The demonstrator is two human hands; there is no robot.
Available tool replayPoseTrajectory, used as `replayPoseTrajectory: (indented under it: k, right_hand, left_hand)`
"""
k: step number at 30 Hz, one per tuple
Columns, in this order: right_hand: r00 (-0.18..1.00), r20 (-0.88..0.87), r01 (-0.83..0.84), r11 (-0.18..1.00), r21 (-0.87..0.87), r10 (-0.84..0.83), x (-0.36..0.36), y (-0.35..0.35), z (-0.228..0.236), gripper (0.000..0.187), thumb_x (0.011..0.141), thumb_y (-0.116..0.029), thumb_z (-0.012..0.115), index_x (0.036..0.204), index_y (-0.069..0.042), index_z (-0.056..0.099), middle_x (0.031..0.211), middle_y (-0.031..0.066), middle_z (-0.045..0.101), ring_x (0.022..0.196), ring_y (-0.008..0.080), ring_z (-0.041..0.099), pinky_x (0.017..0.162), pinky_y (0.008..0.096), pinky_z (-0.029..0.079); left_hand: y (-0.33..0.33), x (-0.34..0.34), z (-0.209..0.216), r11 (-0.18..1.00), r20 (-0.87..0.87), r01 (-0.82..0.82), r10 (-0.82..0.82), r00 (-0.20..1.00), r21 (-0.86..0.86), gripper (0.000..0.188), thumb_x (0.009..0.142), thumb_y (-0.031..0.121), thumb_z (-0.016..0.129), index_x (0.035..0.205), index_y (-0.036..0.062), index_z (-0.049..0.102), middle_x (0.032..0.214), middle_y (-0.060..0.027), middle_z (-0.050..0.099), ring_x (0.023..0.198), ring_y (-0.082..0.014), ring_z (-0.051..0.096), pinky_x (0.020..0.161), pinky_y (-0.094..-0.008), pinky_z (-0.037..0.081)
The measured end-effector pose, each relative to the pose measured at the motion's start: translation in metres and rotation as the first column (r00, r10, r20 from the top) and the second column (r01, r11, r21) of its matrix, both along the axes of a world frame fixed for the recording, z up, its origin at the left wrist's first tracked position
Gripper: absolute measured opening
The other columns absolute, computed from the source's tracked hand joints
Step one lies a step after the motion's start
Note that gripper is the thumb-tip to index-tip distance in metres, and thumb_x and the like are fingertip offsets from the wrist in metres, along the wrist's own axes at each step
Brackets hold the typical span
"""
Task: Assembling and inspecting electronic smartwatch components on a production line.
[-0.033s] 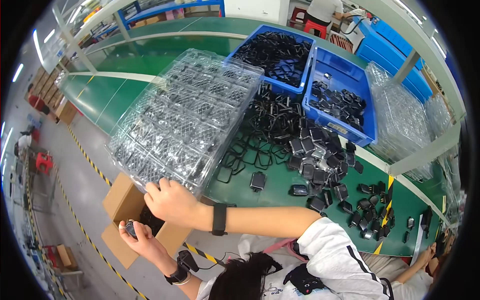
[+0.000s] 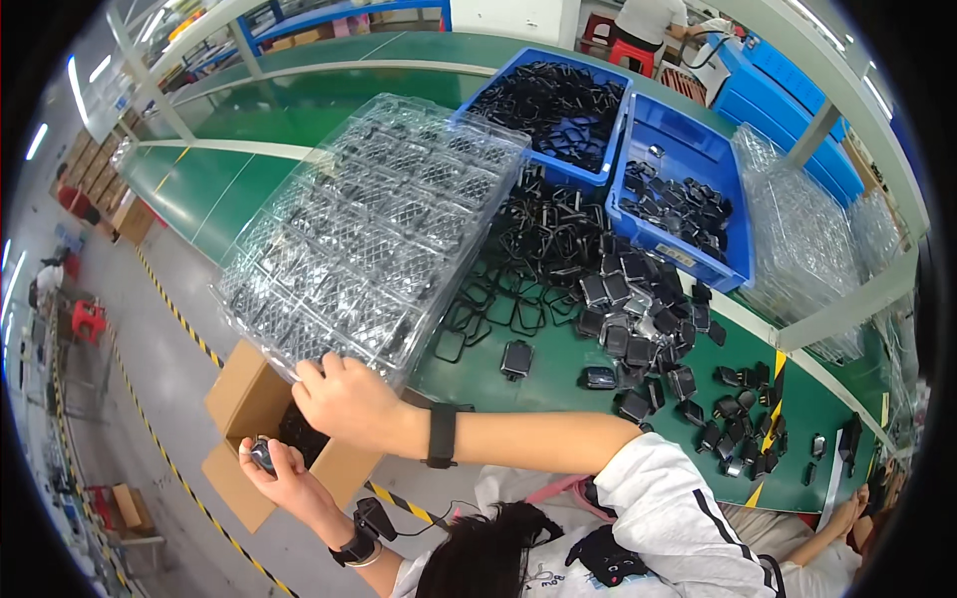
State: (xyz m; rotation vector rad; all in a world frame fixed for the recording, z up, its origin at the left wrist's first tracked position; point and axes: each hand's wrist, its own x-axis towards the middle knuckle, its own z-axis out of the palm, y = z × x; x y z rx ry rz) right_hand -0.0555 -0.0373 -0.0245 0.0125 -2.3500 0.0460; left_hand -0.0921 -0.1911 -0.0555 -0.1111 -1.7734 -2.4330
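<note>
The right hand [image 2: 349, 399] rested, fingers spread, on the near edge of the clear blister tray stack [image 2: 369, 229] on the green bench [image 2: 518, 384]. The left hand [image 2: 279, 468] was clamped on a small dark part [image 2: 262, 454] above the cardboard box [image 2: 249, 419]. The step looked like loading; seating that part in a tray pocket would come next.

Green workbench [image 2: 478, 374] with clear blister trays [image 2: 374, 224], two blue bins [image 2: 688, 140], loose black parts [image 2: 638, 339].

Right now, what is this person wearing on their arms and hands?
Both hands are bare, no gloves. The right hand has a black band at its wrist and a white sleeve with a dark stripe further up. The left hand has a black wrist strap trailing a thin cable.
</note>
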Motion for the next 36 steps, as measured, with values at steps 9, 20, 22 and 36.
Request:
replayPoseTrajectory:
  k: [9, 20, 22, 36]
  right_hand:
    - [0.974, 0.049, -0.182, 0.895, -0.407, 0.22, 0.048, 0.026, 0.038, 0.025, 0.078, -0.012, 0.063, 0.097, 0.002, 0.055, 0.092, 0.0117, 0.048, 0.089, 0.0263, 0.049, 0.074, 0.0334, 0.043]
    - [0.719, 0.695, 0.161, 0.968, -0.194, 0.02, 0.249, 0.142, 0.008, 0.025, 0.073, -0.003, 0.055, 0.097, 0.005, 0.052, 0.095, 0.0166, 0.049, 0.092, 0.0314, 0.048, 0.075, 0.0372, 0.043]
    - [0.735, 0.678, 0.209, 0.958, -0.196, -0.022, 0.263, 0.135, -0.01, 0.028, 0.074, -0.004, 0.055, 0.101, 0.005, 0.051, 0.099, 0.0176, 0.049, 0.094, 0.0319, 0.047, 0.077, 0.0372, 0.043]
    - [0.872, 0.489, 0.378, 0.66, -0.649, -0.019, 0.318, 0.165, 0.037, 0.028, 0.075, 0.006, 0.057, 0.1, -0.003, 0.049, 0.108, 0.0144, 0.045, 0.08, 0.0333, 0.059, 0.068, 0.0388, 0.051]
  left_hand:
    - [0.02, 0.032, 0.027, 0.931, -0.276, -0.101, 0.001, 0.961, -0.349, 0.043, 0.086, -0.003, 0.053, 0.128, -0.0024, 0.049, 0.096, -0.0023, 0.049, 0.071, -0.0077, 0.045, 0.062, -0.0197, 0.039]
    - [0.18, 0.121, 0.01, 0.346, -0.214, 0.18, -0.834, 0.509, -0.921, 0.049, 0.085, 0.003, 0.062, 0.13, -0.0026, 0.043, 0.105, -0.0195, 0.05, 0.098, -0.0346, 0.047, 0.083, -0.0422, 0.041]
    - [0.191, 0.127, -0.004, 0.295, -0.216, 0.083, -0.838, 0.501, -0.952, 0.045, 0.085, 0.002, 0.06, 0.127, -0.0027, 0.046, 0.11, -0.0201, 0.048, 0.1, -0.0359, 0.045, 0.086, -0.0439, 0.04]
    - [0.192, 0.195, 0.013, 0.224, -0.133, 0.463, -0.966, 0.221, -0.858, 0.044, 0.08, -0.006, 0.062, 0.121, -0.0003, 0.047, 0.115, -0.0226, 0.042, 0.1, -0.0389, 0.048, 0.085, -0.0419, 0.044]
